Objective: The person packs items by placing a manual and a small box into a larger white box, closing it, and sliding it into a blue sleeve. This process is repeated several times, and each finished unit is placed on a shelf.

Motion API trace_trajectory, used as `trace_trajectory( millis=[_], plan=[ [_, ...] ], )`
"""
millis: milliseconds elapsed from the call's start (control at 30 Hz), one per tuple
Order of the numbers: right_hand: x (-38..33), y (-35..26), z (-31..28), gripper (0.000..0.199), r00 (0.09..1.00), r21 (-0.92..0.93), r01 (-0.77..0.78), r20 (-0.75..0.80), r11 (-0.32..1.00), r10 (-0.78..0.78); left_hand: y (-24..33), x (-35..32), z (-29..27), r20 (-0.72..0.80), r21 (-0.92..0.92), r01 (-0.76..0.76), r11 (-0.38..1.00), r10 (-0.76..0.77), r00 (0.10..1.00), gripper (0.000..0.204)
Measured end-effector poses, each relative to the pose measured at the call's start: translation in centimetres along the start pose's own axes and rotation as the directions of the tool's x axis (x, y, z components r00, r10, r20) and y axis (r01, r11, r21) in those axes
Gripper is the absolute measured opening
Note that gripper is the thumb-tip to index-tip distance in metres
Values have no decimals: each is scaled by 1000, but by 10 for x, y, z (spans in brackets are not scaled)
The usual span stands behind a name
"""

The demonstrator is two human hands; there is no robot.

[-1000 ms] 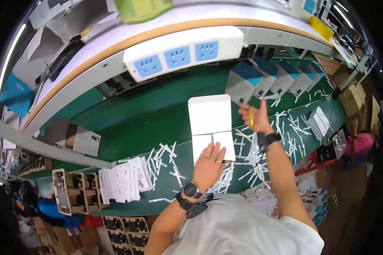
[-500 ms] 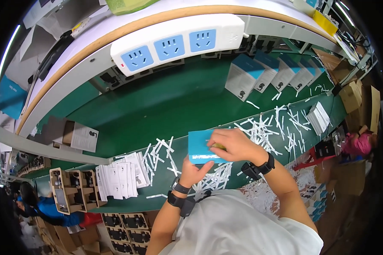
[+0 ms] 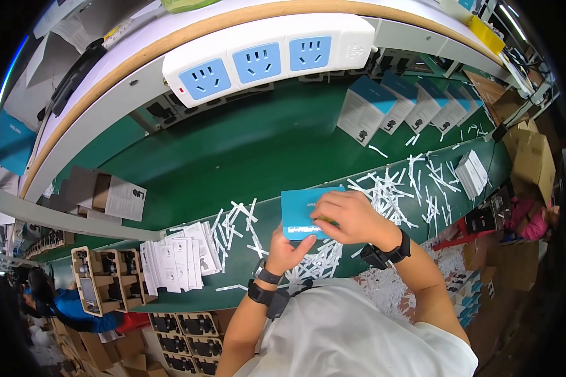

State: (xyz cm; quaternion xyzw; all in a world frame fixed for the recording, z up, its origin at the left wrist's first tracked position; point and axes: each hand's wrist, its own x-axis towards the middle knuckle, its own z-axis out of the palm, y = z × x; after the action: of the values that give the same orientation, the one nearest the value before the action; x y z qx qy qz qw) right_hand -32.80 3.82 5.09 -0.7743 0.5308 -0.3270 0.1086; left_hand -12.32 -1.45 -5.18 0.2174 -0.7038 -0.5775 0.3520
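Right hand (image 3: 349, 217) over the top of a blue carton (image 3: 295, 208), fingers curled, grip closed on a small yellow object (image 3: 328, 219), mostly hidden by the fingers; its kind cannot be told. Left hand (image 3: 287, 250) at the carton's near left corner, thumb along the near edge, other fingers largely out of sight; cannot tell how far that grip is closed. Carton lies flat at the near side of a green table (image 3: 233, 157), just in front of the person, a white label strip near its near edge. Black bands on both wrists. Loose white paper strips (image 3: 387, 195) scattered right of the carton, more to its left and between it and the person. Farther left, overlapping printed leaflets (image 3: 170, 262), and beside them a tan compartment tray (image 3: 107, 286) with dark devices in it. Back right, a row of blue-and-white cartons (image 3: 371, 103) standing tilted; nearer the right end of the table, a stack of white booklets (image 3: 471, 176). Above, along the shelf edge, a white power strip (image 3: 270, 58) with three blue sockets. Co-worker in blue (image 3: 82, 308) at far left, another in pink (image 3: 529, 217) at far right.
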Motion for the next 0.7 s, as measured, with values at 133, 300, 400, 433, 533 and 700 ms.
trace_trajectory(
  millis=[133,300,400,433,533,700],
  plan=[
    [0,0,1,13,1000,-17,25,-2,1000,-25,-3,-1,0,-6,6,4,1000,-4,1000,18],
    [-1,-1,3,13,999,-26,31,-31,999,-32,-4,0,0,-9,-11,11,1000,-11,1000,17],
    [0,-1,3,13,998,-31,32,-47,999,-34,-4,0,0,-3,-18,30,999,-30,1000,18],
    [0,-1,4,13,998,-36,33,-50,999,-35,-4,0,-1,0,-18,35,999,-35,999,18],
    [0,-2,3,13,998,-53,43,-44,998,-46,-4,0,-1,4,-15,47,999,-47,999,18],
    [0,-4,4,15,998,-70,70,-5,995,-70,-7,-1,-4,26,-35,96,995,-95,995,18]
  ],
)
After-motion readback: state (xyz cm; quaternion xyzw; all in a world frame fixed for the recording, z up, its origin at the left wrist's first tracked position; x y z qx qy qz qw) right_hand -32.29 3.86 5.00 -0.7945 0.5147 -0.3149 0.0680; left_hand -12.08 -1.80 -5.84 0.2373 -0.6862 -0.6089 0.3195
